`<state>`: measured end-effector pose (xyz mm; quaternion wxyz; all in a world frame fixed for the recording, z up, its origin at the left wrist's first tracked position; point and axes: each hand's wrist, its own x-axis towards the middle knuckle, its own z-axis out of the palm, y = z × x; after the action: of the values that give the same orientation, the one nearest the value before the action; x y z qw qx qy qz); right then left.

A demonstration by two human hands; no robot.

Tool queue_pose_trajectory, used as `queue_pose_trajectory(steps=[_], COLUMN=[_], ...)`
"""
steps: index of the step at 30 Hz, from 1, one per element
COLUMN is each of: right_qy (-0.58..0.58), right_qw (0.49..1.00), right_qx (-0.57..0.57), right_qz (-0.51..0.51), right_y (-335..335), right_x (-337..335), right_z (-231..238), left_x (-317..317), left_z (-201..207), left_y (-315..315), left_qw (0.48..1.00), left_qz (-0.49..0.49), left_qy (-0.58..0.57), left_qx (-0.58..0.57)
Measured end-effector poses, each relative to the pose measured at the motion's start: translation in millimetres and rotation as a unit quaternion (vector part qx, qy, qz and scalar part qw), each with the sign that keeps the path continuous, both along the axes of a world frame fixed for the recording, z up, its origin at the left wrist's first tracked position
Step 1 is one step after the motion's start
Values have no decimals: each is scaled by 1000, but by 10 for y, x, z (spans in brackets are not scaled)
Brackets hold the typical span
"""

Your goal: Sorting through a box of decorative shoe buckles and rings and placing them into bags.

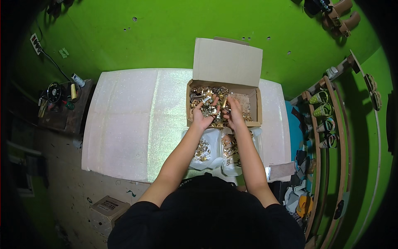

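Observation:
Both my arms reach into an open cardboard box [258, 103] filled with small gold and silver metal pieces [201, 92] that look like buckles. Cupped with its palm up, my left hand [202, 119] holds a cluster of silver pieces [209, 111]. Opposite it, my right hand [235, 113] has its fingers curled around some gold and silver pieces [226, 103]; their exact shape is too small to make out. Just in front of the box are two plastic-lined trays: the left tray [213, 151] has silver pieces in it, the right tray [232, 169] gold ones, partly behind my right forearm.
The box's lid [228, 60] stands up against the green wall. A shiny white cover drapes the table [120, 124]. To the right are a wooden rack [331, 166] with sandals and a heap of scraps [296, 197]. Thread spools [74, 91] stand on a side table; a carton [108, 211] sits on the floor.

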<state>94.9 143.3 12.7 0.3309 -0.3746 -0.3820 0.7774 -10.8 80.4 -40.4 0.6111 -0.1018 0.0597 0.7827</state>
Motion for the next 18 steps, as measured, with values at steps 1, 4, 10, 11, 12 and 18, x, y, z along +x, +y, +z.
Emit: queue_pose_trajectory(steps=[1, 4, 10, 11, 12, 18], right_qy=[-21, -99, -5, 37, 58, 50], right_qw=[1000, 993, 997, 993, 992, 994], right_qx=[13, 58, -41, -96, -87, -62], right_qz=[5, 12, 63, 61, 67, 72], right_y=[0, -41, 166, 133, 130, 91], right_x=[9, -4, 133, 112, 122, 193], right_z=[-5, 29, -196, -165, -159, -93], left_x=[4, -26, 3, -17, -13, -7], left_z=[0, -50, -4, -36, -46, -60], left_y=[-2, -21, -7, -13, -9, -11], left_qw=[1000, 1000, 1000, 1000, 1000, 1000], left_qz=[3, 5, 4, 4, 3, -10], left_qy=[-3, -10, -8, -9, -9, 23], left_qx=[4, 21, 1, 5, 5, 4])
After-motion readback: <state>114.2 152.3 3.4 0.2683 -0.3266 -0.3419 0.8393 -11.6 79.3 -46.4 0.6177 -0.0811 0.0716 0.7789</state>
